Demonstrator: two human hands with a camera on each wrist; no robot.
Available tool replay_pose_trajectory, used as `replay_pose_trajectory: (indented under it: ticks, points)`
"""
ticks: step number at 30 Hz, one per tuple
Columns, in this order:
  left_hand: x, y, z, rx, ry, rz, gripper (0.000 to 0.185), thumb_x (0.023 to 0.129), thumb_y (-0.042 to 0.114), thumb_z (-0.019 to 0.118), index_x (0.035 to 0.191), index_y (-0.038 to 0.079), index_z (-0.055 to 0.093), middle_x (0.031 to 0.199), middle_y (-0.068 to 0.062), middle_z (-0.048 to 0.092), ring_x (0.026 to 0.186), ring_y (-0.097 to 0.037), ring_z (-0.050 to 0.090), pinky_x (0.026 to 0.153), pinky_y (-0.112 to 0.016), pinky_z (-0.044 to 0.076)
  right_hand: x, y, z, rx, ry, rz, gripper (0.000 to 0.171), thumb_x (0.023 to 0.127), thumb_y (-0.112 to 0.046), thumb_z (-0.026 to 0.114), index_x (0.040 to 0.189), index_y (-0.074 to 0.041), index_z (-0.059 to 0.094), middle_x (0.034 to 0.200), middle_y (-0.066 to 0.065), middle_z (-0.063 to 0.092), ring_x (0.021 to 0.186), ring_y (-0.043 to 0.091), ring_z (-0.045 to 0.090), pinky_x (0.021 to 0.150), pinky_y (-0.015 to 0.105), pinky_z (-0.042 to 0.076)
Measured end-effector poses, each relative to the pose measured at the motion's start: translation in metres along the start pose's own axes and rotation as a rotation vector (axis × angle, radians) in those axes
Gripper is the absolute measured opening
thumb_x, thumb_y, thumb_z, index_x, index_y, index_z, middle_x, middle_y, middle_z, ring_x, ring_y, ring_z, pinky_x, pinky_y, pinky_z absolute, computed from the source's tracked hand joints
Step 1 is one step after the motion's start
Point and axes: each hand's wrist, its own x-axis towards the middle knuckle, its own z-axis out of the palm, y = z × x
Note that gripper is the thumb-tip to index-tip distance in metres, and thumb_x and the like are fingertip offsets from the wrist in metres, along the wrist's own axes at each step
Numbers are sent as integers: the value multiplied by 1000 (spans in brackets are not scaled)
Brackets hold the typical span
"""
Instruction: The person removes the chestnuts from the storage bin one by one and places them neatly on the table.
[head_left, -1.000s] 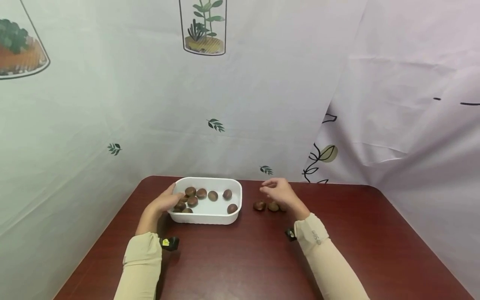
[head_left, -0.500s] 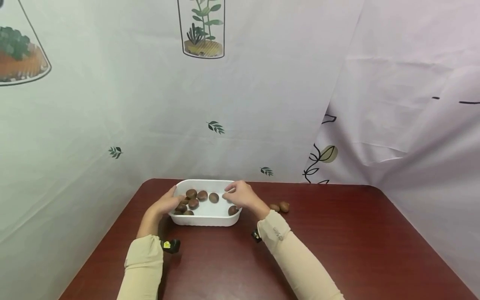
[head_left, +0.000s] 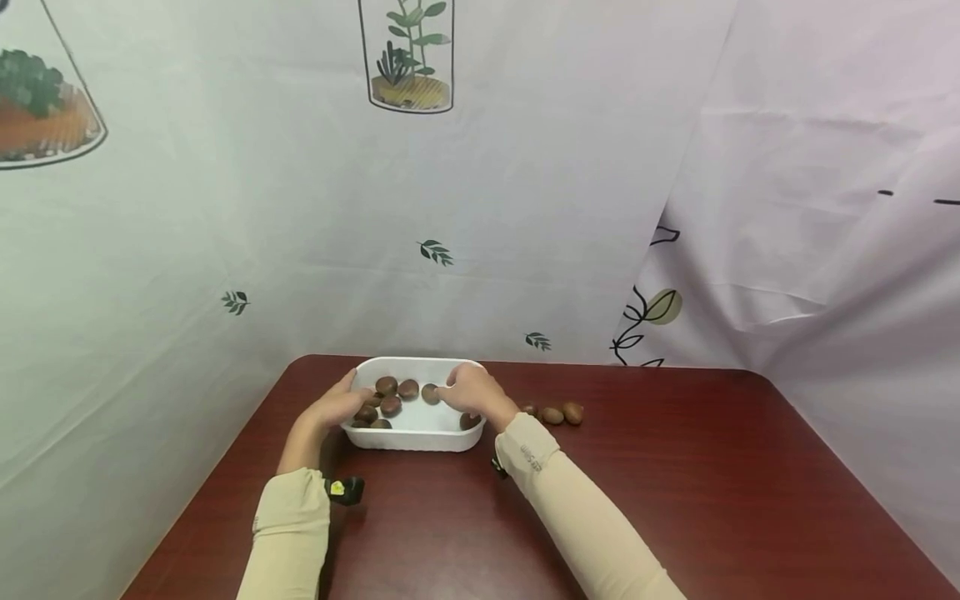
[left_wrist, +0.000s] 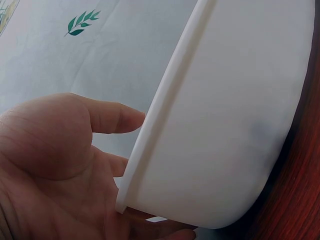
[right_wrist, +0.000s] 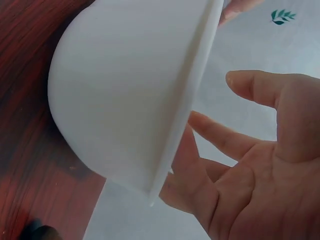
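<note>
A white plastic tray (head_left: 408, 440) stands near the back of the table with several brown chestnuts (head_left: 390, 406) inside, most of them to the left. My left hand (head_left: 333, 407) grips the tray's left end, thumb over the rim and fingers along the outside, as the left wrist view shows. My right hand (head_left: 476, 392) is over the tray's right end. In the right wrist view its thumb (right_wrist: 252, 86) stands apart from the fingers, whose tips are right at the rim, and nothing shows between them. The right hand hides part of the tray's right side.
Several chestnuts (head_left: 562, 414) lie on the dark red table (head_left: 675, 483) just right of the tray. A pale cloth backdrop (head_left: 480, 208) with printed plants hangs behind the table and along its sides.
My right hand has moved left from above the loose chestnuts to the tray's right end, and its fingers have shifted slightly lower there. My left hand has stayed at the tray's left end.
</note>
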Motion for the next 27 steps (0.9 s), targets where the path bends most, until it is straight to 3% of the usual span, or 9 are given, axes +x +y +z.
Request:
replay_pose_trajectory:
  ticks: [4, 8, 13, 16, 21, 27]
  points:
    - [6, -11, -4, -4, -28, 5, 56, 97, 5, 37, 151, 3, 22, 130, -28, 54, 104, -33, 63, 80, -41, 55, 5, 0, 8, -46, -14, 24, 37, 88, -43, 67, 80, -8, 66, 76, 3, 64, 59, 26, 67, 52, 37, 54]
    - [7, -13, -5, -9, -31, 6, 56, 96, 5, 39, 150, 4, 24, 126, -25, 58, 98, -28, 65, 75, -37, 55, 6, -3, 10, -187, -52, 24, 44, 92, -50, 59, 68, -13, 60, 69, 2, 61, 60, 21, 62, 53, 36, 47]
    - [2, -4, -2, -3, -16, 12, 59, 94, 0, 38, 151, 0, 22, 131, -31, 51, 99, -33, 62, 77, -40, 54, 10, -9, 12, -361, -132, 18, 44, 94, -51, 55, 76, -12, 64, 92, 8, 68, 81, 21, 62, 69, 39, 52]
    - [3, -6, -4, -10, -23, 8, 59, 93, 0, 38, 150, -1, 21, 128, -29, 53, 97, -30, 64, 77, -38, 55, 11, -11, 15, -409, -190, 3, 46, 94, -51, 57, 92, -7, 70, 110, 11, 69, 96, 24, 64, 81, 38, 52]
    - [6, -12, -6, -18, -36, -12, 60, 93, 3, 41, 150, -1, 21, 126, -24, 56, 94, -26, 67, 75, -35, 56, 10, -7, 21, -293, -282, 2, 51, 94, -49, 59, 113, -2, 67, 118, 12, 65, 89, 20, 62, 77, 31, 51]
    - [0, 1, -1, 65, 20, -50, 62, 96, 2, 35, 153, -6, 12, 134, -36, 47, 105, -37, 62, 83, -41, 53, 13, -3, 27, -113, -333, -127, 42, 94, -42, 61, 88, -2, 72, 89, 7, 68, 74, 14, 58, 73, 28, 47]
